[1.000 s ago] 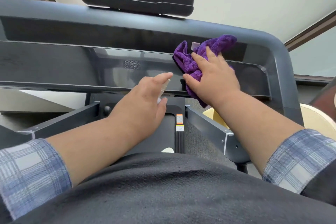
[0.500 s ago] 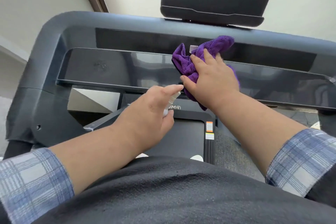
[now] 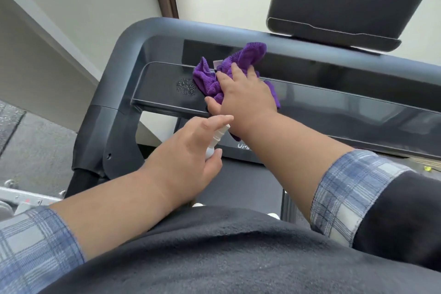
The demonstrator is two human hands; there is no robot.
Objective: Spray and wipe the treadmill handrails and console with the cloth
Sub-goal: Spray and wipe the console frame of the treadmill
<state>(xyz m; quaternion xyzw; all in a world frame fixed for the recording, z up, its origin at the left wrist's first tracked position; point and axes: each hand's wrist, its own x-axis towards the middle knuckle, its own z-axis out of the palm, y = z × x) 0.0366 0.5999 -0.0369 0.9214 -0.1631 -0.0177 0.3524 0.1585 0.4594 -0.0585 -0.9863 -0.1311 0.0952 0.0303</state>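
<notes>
1. Cloth [image 3: 241, 57], purple and bunched, lies against the glossy console panel [image 3: 334, 105] near its left end, just right of a patch of spray droplets [image 3: 186, 86].
2. The right hand [image 3: 243, 100] holds it there, fingers draped over the bunch and thumb hooked beneath.
3. The left hand [image 3: 188, 157] grips a small white spray bottle [image 3: 218, 136], index finger laid over its top, just below the right wrist.

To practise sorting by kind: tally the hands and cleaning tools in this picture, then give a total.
hands: 2 (left hand, right hand)
cloth: 1
spray bottle: 1
total: 4
</notes>
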